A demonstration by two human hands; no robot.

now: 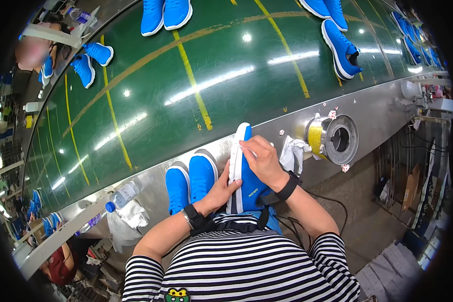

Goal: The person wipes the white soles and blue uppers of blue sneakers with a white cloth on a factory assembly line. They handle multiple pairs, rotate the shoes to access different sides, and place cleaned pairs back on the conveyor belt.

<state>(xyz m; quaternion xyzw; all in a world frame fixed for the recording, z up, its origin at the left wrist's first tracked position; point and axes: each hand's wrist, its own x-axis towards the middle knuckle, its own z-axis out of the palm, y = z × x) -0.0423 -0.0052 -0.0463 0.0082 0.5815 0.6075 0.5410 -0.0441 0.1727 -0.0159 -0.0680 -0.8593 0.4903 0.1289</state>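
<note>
A blue sneaker [252, 186] with a white sole is tilted on its side in front of my body, its toe pointing away from me toward the green belt. My left hand [220, 191] grips it along the sole, thumb laid on the white edge. Over the upper, my right hand [263, 163] has its fingertips pinched together at the sole's edge near the toe; whether something small sits between them is hidden. Just left of my left hand, two more blue sneakers, one on the left [177, 187] and one on the right [201, 176], stand side by side on the metal ledge.
A green conveyor belt [151, 95] with yellow lines carries several blue sneakers. On the metal ledge at right are a white cloth [293, 152] and a round metal can [345, 138]. A capped bottle [123, 195] stands at left beside a plastic bag [123, 226]. Cables hang below the ledge.
</note>
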